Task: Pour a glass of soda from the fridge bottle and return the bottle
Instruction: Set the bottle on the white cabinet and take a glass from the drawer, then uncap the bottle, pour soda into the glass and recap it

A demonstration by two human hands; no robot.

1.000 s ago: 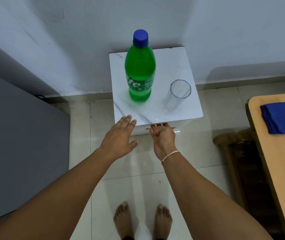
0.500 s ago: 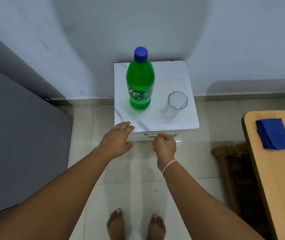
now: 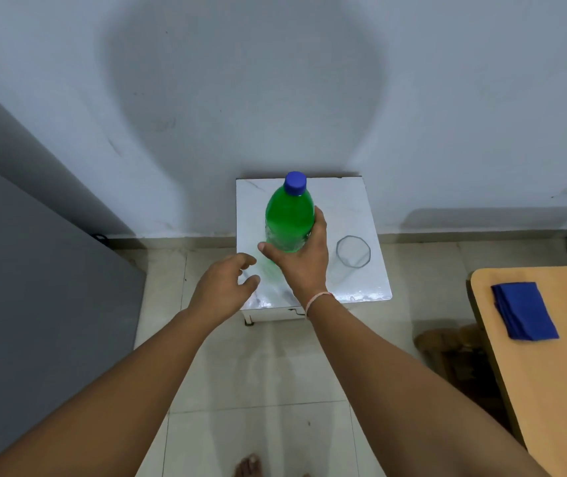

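Two of my bare arms reach forward and down over the pale tiled floor toward the small white marble-patterned surface that stands against the grey-white wall. At my left a dark grey flat panel fills the side of the view, and at my right the rounded corner of a light wooden surface carries a folded blue cloth.

On the white surface stands the green plastic soda bottle, upright near the middle, its blue screw cap on. My right hand is clamped around the bottle's lower body, thumb across the near side and fingers wrapped round the right side; a thin pale thread bracelet circles that wrist. My left hand hovers just beside the bottle at the surface's near-left edge, fingers loosely curled and apart, holding nothing.

The clear faceted drinking glass stands empty on the same surface, to the right of the bottle and apart from my right hand. My toes show at the bottom edge.
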